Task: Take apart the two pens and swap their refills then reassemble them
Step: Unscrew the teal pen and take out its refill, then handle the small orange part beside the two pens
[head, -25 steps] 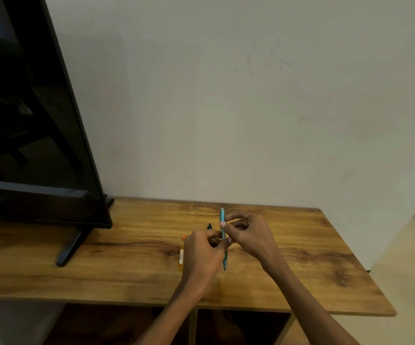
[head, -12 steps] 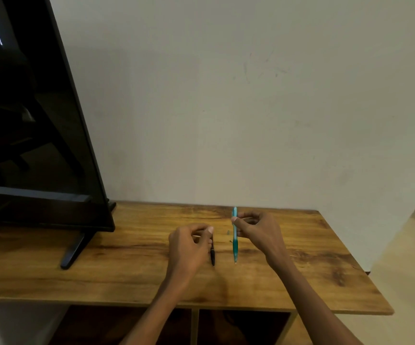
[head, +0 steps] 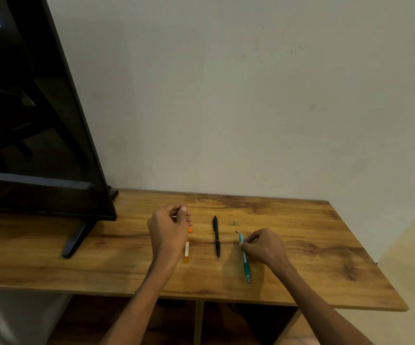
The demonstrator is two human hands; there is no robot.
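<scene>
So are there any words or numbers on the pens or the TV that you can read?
None can be read.
Orange pen barrel: a white label, its print too small and blurred to read.
Black pen: no lettering shows.
Teal pen, held by the right hand: no lettering shows.
TV: dark screen, no logo visible.

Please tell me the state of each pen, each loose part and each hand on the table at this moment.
black pen: lies flat on the table, not held.
teal pen: lies on the table, upper part pinched by the right hand.
orange barrel: lies flat beside the left hand.
small orange piece: loose on the table.
small teal piece: loose on the table.
left hand: fingers curled; a thin pale piece seems pinched.
</scene>
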